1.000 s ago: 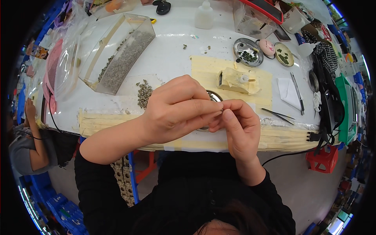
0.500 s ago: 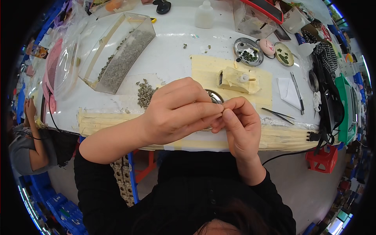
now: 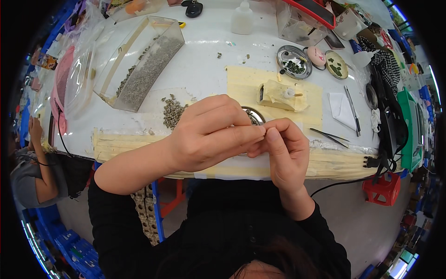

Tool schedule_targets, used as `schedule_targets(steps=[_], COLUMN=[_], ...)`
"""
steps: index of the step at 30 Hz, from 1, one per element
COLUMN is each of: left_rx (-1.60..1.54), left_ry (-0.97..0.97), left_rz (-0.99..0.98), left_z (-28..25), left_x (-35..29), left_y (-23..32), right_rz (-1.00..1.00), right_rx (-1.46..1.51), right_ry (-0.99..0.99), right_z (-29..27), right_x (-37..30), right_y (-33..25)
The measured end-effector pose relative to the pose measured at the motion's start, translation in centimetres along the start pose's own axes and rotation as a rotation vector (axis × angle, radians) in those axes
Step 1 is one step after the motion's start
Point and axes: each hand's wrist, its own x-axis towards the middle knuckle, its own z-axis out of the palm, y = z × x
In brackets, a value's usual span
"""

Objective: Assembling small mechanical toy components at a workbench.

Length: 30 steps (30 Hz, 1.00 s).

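My left hand (image 3: 209, 132) and my right hand (image 3: 284, 151) meet fingertip to fingertip above the table's near edge. Both are pinched closed, and whatever they pinch between them is too small and hidden to make out. Partly covered by my fingers is a round metal dish (image 3: 253, 114) with small dark bits in it. Left of my left hand lies a loose pile of small grey-green pieces (image 3: 173, 111). Beyond my right hand a block wrapped in cream tape (image 3: 277, 96), with a white knob on it, rests on yellowish paper (image 3: 241, 79).
A clear box (image 3: 148, 65) of grey-green pieces stands at the left. Tweezers (image 3: 330, 137), a pen (image 3: 352, 110) and a folded white tissue (image 3: 341, 109) lie at the right. Farther back are a metal dish of dark green pieces (image 3: 294, 62) and a white bottle (image 3: 242, 18). A person's arm (image 3: 39, 158) shows far left.
My fingers have shifted very slightly where they meet, with my right thumb a little higher. Slightly more of the metal dish shows. Nothing else has visibly moved on the table.
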Motion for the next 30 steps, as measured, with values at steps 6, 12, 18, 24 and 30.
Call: schedule_targets(steps=[6,12,18,24,30], left_rx=[-0.067,-0.048,0.017,0.013,-0.002], left_ry=[-0.018,0.000,0.048,0.059,0.071], left_rz=[0.000,-0.007,-0.032,-0.068,-0.086], left_z=[-0.05,0.03,0.22,0.29,0.28], left_x=[-0.10,-0.04,0.00,-0.01,-0.11], left_y=[-0.03,-0.01,0.00,-0.03,-0.05], right_rz=[0.025,0.033,-0.041,-0.128,-0.153], right_rx=[0.006,0.043,0.058,0.066,0.000], right_ry=[-0.039,-0.042,0.027,0.026,0.026], right_z=[-0.02,-0.06,0.13,0.01,-0.13], right_x=[0.04,0.00,-0.14,-0.22,-0.30], right_y=[-0.06,-0.09,-0.01,0.25,0.18])
